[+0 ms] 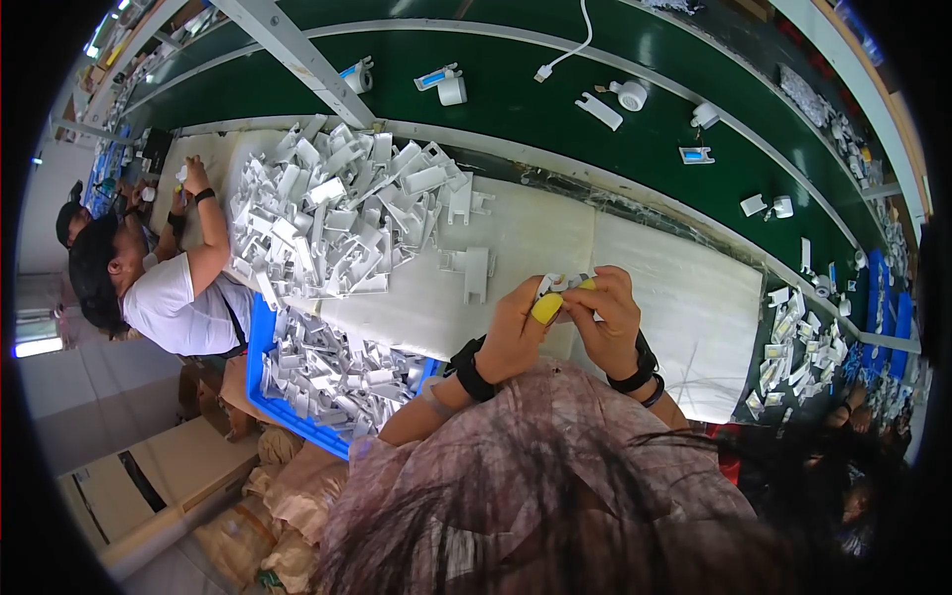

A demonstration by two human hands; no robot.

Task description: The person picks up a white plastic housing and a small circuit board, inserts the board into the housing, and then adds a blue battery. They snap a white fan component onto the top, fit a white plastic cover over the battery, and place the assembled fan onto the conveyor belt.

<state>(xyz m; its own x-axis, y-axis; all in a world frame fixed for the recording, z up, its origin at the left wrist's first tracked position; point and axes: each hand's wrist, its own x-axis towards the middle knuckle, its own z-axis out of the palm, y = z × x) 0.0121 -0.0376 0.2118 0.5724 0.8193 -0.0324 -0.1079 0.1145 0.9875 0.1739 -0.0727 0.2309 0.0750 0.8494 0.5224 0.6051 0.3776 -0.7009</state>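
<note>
A small white plastic piece (562,282) is held up between my two hands, over the pale work surface (674,307). My left hand (516,327) is closed on its left side, with a yellow cover (545,307) on the thumb. From the other side my right hand (610,315) pinches the same piece, and yellow also shows at one fingertip. The fingers hide much of the piece, so its full shape cannot be told. Left of my hands lie a few loose white plastic housings (477,275), beside a large heap of similar housings (337,213).
A blue crate (260,362) of white housings stands below the heap. Beyond the table runs a green belt (516,79) with white parts and a white cable (585,40). More parts (790,347) lie at right. A co-worker (169,288) sits at left; a metal post (297,64) rises behind the heap.
</note>
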